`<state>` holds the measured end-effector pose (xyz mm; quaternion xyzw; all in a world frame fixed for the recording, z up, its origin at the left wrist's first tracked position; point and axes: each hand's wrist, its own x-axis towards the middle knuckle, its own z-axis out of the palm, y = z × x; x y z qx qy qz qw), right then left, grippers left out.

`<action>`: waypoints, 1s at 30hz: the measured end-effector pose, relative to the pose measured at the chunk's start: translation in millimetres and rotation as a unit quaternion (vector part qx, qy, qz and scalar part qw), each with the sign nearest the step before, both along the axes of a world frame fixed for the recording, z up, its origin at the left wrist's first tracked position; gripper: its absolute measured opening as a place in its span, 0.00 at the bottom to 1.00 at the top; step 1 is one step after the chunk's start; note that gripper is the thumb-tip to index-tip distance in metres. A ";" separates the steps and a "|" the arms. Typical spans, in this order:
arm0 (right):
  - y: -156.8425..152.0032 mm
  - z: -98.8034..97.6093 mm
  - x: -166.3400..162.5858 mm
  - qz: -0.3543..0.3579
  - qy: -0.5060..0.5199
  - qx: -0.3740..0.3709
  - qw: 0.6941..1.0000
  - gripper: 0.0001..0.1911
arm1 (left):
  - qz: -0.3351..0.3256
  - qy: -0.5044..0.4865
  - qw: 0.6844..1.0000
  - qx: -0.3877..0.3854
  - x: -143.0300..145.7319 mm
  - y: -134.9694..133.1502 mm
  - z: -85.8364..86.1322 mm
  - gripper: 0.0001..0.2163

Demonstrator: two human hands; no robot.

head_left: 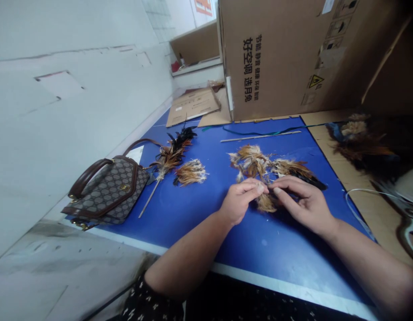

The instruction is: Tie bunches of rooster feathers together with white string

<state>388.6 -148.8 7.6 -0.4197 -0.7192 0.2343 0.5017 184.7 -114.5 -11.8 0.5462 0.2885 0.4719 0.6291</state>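
My left hand (241, 199) is closed in a pinch, with its fingertips at a small tuft of brown feathers (266, 203). My right hand (305, 201) meets it from the other side, thumb and forefinger pinched at the same tuft; the exact grip point is partly hidden by the fingers. Just beyond the hands lies a loose pile of tan and white feathers (251, 158). A bundle of brown and black feathers (295, 169) lies behind my right hand. Further left are another feather bundle (191, 172) and a stick dressed with brown and black feathers (169, 156).
A patterned handbag (116, 191) stands at the table's left edge by the wall. A thin stick (260, 136) and a dark green ribbon (243, 131) lie across the back of the blue table (200, 214). A large cardboard box (276, 67) stands behind. Scissors (410, 232) lie far right.
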 end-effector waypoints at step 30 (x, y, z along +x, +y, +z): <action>-5.6 -0.4 -14.5 0.051 0.047 -0.186 0.980 0.20 | 0.069 0.001 0.998 -0.008 4.2 -2.6 4.7 0.10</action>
